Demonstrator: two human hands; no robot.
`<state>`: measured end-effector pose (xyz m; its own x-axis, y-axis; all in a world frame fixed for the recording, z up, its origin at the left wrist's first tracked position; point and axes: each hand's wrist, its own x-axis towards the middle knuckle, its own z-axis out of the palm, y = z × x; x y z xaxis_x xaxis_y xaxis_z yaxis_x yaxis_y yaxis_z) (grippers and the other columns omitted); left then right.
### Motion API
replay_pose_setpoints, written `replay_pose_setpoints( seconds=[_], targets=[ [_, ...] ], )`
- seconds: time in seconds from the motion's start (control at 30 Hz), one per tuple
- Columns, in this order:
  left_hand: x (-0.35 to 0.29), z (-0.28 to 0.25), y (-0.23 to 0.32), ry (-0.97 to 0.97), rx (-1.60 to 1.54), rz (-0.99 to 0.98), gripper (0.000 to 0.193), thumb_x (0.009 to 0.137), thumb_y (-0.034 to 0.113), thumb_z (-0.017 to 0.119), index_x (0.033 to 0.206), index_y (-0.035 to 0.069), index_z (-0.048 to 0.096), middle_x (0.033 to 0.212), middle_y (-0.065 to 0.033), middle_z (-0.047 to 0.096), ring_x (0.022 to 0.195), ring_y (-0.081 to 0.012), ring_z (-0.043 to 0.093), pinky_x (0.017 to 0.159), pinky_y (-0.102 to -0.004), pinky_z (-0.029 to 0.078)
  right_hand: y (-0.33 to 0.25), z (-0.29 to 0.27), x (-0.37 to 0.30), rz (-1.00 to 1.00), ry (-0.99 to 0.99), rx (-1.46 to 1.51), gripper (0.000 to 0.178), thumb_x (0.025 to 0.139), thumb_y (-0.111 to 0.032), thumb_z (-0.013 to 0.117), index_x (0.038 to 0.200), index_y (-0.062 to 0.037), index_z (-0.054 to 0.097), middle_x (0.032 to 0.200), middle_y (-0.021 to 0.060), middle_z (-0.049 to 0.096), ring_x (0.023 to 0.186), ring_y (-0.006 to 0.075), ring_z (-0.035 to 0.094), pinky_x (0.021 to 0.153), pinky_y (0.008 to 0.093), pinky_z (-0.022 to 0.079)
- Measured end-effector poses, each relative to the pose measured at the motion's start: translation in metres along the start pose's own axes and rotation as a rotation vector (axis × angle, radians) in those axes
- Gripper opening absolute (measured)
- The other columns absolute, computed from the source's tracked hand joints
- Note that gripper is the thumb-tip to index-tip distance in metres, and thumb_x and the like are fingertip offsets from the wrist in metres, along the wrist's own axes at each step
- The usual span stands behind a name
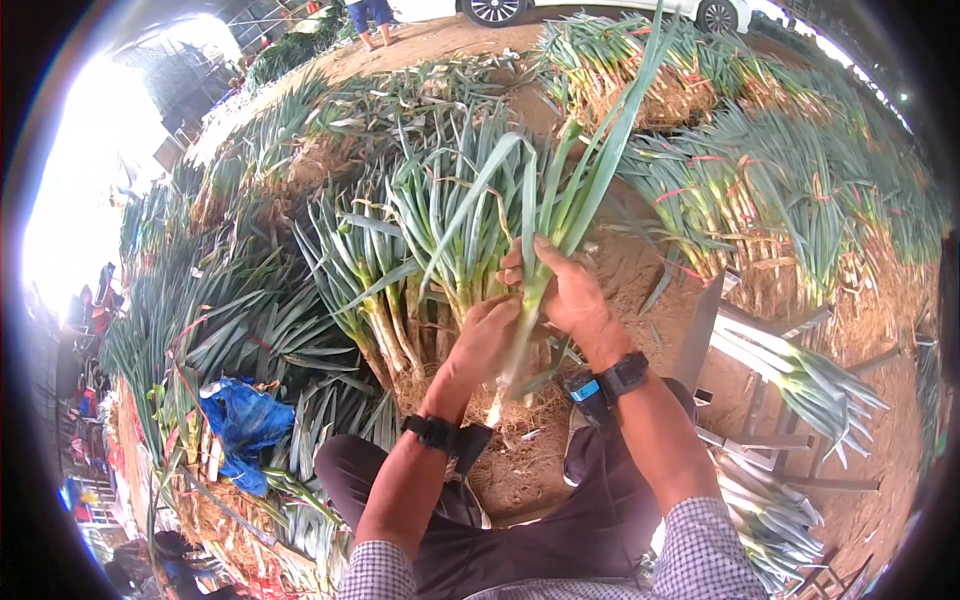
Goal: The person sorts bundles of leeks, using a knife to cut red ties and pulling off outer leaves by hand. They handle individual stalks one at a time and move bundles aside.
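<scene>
A single leek [520, 345] stands upright in front of me, slightly tilted. Its white stem and roots point down, and its long green leaves spread upward. My right hand [578, 295] is closed round it where stem and leaves meet. Lower down, my left hand [488, 335] has its fingers pressed together against the stem's left side; the fingertips are partly hidden. Just beyond my left hand, a cluster of untrimmed leeks [455, 215] stands with roots on the soil. Cleaned leeks [790, 370] with white stems lie on a metal rack [765, 440] to my right.
A broad upright metal blade [698, 330] stands close to my right forearm. Bundled leeks [770, 200] fill the far right, and a leek heap [240, 300] covers the left. A blue plastic bag [245, 430] lies there. Far off are a white car [600, 10] and a person's legs [372, 18].
</scene>
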<state>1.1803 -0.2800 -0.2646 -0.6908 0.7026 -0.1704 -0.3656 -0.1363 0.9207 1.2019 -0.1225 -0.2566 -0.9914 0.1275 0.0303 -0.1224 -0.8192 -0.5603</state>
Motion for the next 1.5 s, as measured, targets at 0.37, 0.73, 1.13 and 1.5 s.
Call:
replay_pose_setpoints(
  seconds=[0.37,0.73,1.13,1.5],
  targets=[
    [-0.005,-0.003,0.002,-0.052,0.058,0.058,0.036,0.096,0.016,0.053,0.123,-0.007,0.052,0.111,-0.0108,0.062,0.093,-0.0143,0.06,0.079,-0.0292,0.051,0.003,0.008,-0.006,0.0,-0.06,0.016,0.03,0.094,-0.025,0.059,0.108,0.0017,0.058,0.089,0.013,0.066,0.077,0.0251,0.066,0.071,0.0377,0.054],
    [-0.01,-0.009,-0.014,0.106,0.247,-0.109,0.031,0.098,0.022,0.053,0.115,-0.003,0.059,0.093,-0.0055,0.067,0.078,-0.0109,0.063,0.066,-0.0248,0.05,0.012,0.007,-0.002,-0.001,-0.037,-0.064,0.027,0.094,-0.022,0.06,0.107,0.002,0.059,0.092,0.0148,0.067,0.081,0.0251,0.067,0.074,0.0368,0.056],
    [-0.035,-0.009,-0.023,0.375,0.184,0.176,0.04,0.099,0.039,0.05,0.112,0.001,0.056,0.076,-0.0005,0.056,0.057,-0.0061,0.05,0.048,-0.022,0.039,0.027,0.0,0.007,-0.194,0.017,-0.913,0.031,0.096,-0.028,0.056,0.109,-0.0005,0.061,0.092,0.0205,0.066,0.083,0.0326,0.066,0.069,0.0385,0.054],
    [-0.025,-0.035,0.001,0.17,-0.305,0.126,0.031,0.102,0.029,0.045,0.115,0.003,0.056,0.094,-0.0069,0.064,0.079,-0.0156,0.062,0.066,-0.0298,0.053,0.044,0.033,-0.046,-0.599,-0.336,-1.706,0.029,0.091,-0.025,0.06,0.072,-0.0034,0.055,0.063,0.0179,0.059,0.054,0.0357,0.06,0.047,0.0442,0.047]
  ],
)
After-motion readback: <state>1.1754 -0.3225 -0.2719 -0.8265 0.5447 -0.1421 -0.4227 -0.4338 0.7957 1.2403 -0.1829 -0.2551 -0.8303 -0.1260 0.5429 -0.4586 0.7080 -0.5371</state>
